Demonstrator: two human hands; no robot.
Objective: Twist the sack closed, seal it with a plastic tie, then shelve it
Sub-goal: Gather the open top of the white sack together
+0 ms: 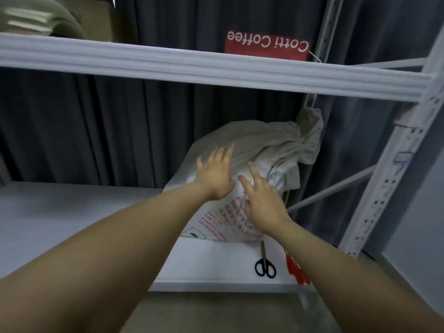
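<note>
A white sack with red printing lies on the white shelf board, pushed toward the back right corner. Its gathered neck points to the rear right and looks bunched; I cannot make out a tie on it. My left hand rests flat on the sack's left side with fingers spread. My right hand lies flat on the sack's near side, fingers apart. Neither hand grips anything.
Black-handled scissors and a bundle of red plastic ties lie on the board near its front edge. An upper shelf beam crosses overhead with a red Cotti Coffee bag on it. A perforated upright stands right; dark curtain behind.
</note>
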